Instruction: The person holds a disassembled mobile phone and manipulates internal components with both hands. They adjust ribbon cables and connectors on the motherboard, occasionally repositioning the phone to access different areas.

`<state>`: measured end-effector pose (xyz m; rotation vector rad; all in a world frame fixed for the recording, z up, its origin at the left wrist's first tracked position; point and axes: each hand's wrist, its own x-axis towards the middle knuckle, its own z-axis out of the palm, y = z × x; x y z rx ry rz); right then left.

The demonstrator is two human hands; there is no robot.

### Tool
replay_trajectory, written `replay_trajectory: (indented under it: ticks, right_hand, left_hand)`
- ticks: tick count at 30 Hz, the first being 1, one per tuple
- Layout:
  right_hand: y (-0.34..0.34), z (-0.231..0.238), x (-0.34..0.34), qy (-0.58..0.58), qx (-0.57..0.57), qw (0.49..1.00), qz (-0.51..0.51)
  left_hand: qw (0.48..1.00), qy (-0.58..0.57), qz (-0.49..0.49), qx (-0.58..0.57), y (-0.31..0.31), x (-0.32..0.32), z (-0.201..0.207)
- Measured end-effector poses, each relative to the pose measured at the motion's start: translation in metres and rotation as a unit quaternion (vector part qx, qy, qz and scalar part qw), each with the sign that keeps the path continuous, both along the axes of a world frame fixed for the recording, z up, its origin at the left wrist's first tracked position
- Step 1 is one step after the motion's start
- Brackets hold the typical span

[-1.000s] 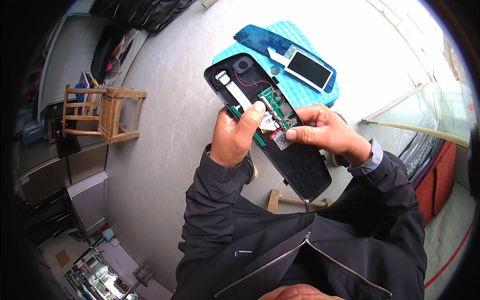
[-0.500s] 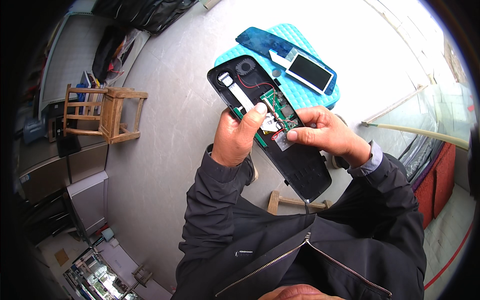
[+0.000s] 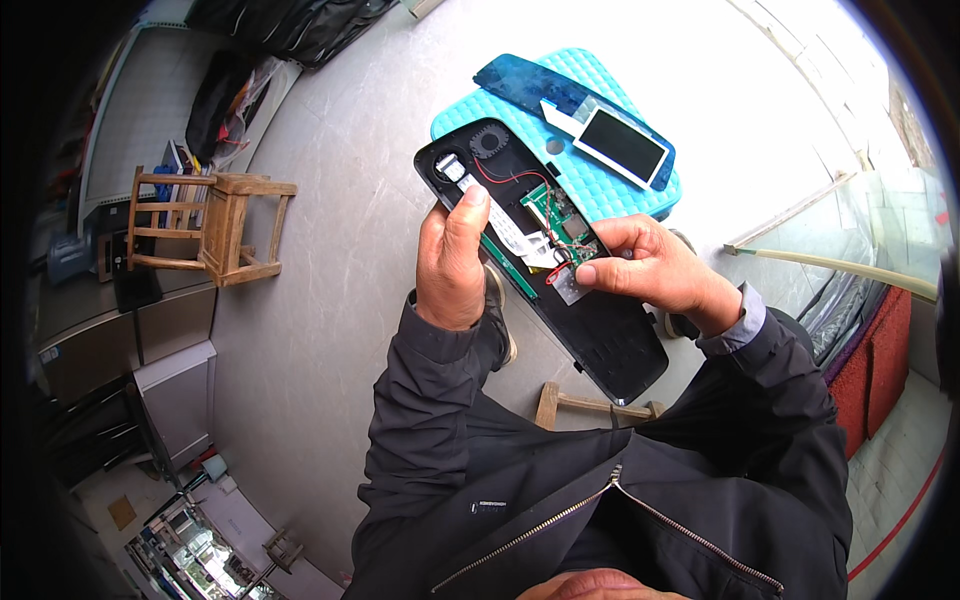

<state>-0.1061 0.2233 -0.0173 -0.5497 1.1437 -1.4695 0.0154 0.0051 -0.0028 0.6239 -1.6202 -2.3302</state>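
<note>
Between my hands is a long black plastic housing [image 3: 615,345], opened and tilted, its inside facing up. It carries a green circuit board [image 3: 560,222], a round speaker [image 3: 489,141] with thin red wires, and a white flat ribbon cable [image 3: 505,228]. My left hand [image 3: 452,255] grips the left edge, thumb lying on the ribbon cable near its upper end and fingers hidden underneath. My right hand [image 3: 655,265] holds the right edge, its thumb by the lower end of the circuit board, next to a small red wire loop [image 3: 557,275].
Beyond the housing, a turquoise quilted stool top [image 3: 600,75] bears a long dark-blue glossy panel [image 3: 515,82] and a small white-framed screen [image 3: 622,146]. A wooden chair [image 3: 225,225] stands at left on the grey floor. Glass sheets [image 3: 850,220] lean at right.
My left hand has slid up along the housing's left edge, its thumb moving from beside the circuit board onto the upper ribbon cable. The right hand has stayed nearly still.
</note>
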Motion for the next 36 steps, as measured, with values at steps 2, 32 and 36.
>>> replay_trajectory:
  ticks: [2,32,36]
  right_hand:
    - [0.0,0.0,0.001,0.001,0.0,1.0,-0.002]
    - [0.001,-0.004,0.002,-0.049,0.011,0.999,-0.019]
    - [0.001,-0.003,0.001,-0.051,0.009,0.998,-0.02]
  left_hand:
    - [1.0,-0.007,0.008,-0.013,0.001,0.0,0.0]
    - [0.997,-0.038,-0.056,-0.022,0.009,0.004,0.011]
    - [0.997,-0.03,-0.075,-0.008,0.008,0.003,0.011]
